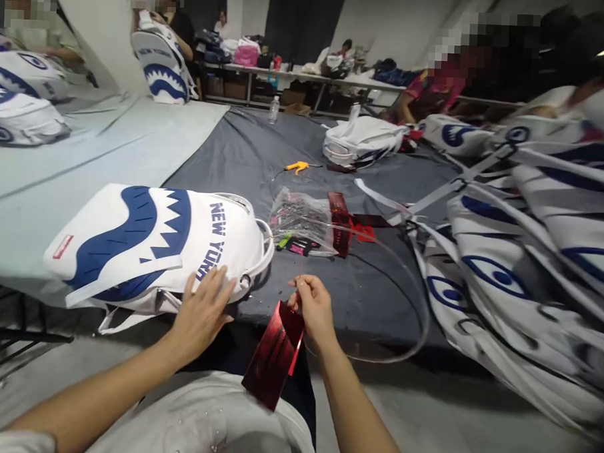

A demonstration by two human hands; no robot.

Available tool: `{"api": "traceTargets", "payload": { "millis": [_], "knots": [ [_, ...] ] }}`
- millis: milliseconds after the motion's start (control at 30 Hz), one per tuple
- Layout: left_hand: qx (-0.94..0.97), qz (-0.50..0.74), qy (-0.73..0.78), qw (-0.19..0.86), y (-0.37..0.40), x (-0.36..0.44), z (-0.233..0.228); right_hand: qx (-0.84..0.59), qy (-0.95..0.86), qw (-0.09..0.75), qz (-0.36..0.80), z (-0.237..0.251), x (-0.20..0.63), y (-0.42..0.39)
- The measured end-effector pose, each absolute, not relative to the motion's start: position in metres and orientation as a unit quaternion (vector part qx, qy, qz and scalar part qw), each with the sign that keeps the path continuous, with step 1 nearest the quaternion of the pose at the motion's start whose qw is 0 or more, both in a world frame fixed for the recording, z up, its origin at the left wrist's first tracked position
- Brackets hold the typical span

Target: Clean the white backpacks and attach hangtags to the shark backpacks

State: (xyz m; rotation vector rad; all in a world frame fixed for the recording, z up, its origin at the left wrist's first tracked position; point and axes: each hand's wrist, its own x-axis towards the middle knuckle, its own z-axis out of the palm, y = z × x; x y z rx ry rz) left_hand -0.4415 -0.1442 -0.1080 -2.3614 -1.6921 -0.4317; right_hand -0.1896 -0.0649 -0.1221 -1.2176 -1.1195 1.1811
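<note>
Red tag (275, 355) – right hand (314, 310) pinching, left hand (201, 312) on backpack (156, 243)

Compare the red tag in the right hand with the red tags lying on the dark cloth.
The held red tag hangs free from the right hand; the tags on the cloth lie flat. The held one is alone; those lie beside a clear plastic bag. Both are glossy dark red.
</note>
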Motion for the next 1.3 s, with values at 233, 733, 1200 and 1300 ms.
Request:
{"api": "traceTargets", "payload": {
  "millis": [233, 733, 1200, 1300],
  "knots": [
    [-0.363, -0.480, -0.791, -0.114, -0.212, -0.539, -0.154, -0.466, -0.650, 0.494, 0.340, -0.114, -0.249, -0.002],
    [-0.476, -0.567, -0.671, -0.046, -0.113, -0.546, -0.094, -0.428, -0.504, 0.359, 0.659, -0.123, -0.340, -0.142],
    [-0.458, -0.403, -0.751, -0.251, -0.156, -0.561, -0.125, -0.370, -0.859, 0.327, 0.133, -0.108, -0.413, -0.062],
    [-0.484, -0.361, -0.764, -0.228, -0.142, -0.564, -0.129, -0.371, -0.863, 0.323, 0.116, -0.118, -0.431, -0.047]
  ]
}}
